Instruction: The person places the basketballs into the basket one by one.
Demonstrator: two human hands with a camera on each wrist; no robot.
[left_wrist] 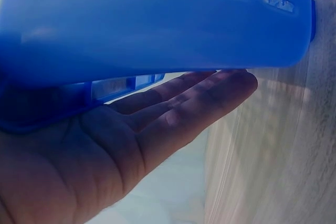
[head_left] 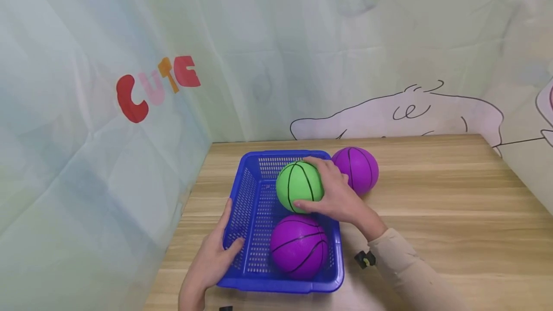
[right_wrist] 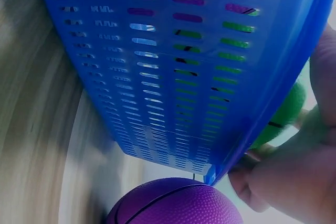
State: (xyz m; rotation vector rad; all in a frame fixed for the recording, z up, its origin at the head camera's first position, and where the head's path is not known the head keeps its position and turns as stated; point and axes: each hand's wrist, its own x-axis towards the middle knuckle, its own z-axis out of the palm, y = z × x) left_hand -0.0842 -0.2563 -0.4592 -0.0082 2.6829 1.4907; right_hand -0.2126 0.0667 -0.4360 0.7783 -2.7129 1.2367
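A blue plastic basket [head_left: 246, 184] with slotted walls stands on the table. My left hand [head_left: 211, 256] holds its left rim, the thumb over the edge and the fingers [left_wrist: 194, 100] stretched along the outside in the left wrist view. My right hand [head_left: 339, 191] grips a green ball [head_left: 298, 187] with black lines from its right side, thumb toward me. That ball is at the basket's far right; its green shows through the slots and above the rim in the right wrist view. A purple ball [head_left: 299, 247] lies in the basket's near right part.
Another purple ball [head_left: 357, 169] lies outside the basket, by its far right corner. A small black object [head_left: 365, 259] is beside the right sleeve [head_left: 406, 263]. The wooden table [head_left: 453, 196] meets printed cloth walls [head_left: 259, 61] at the back and left.
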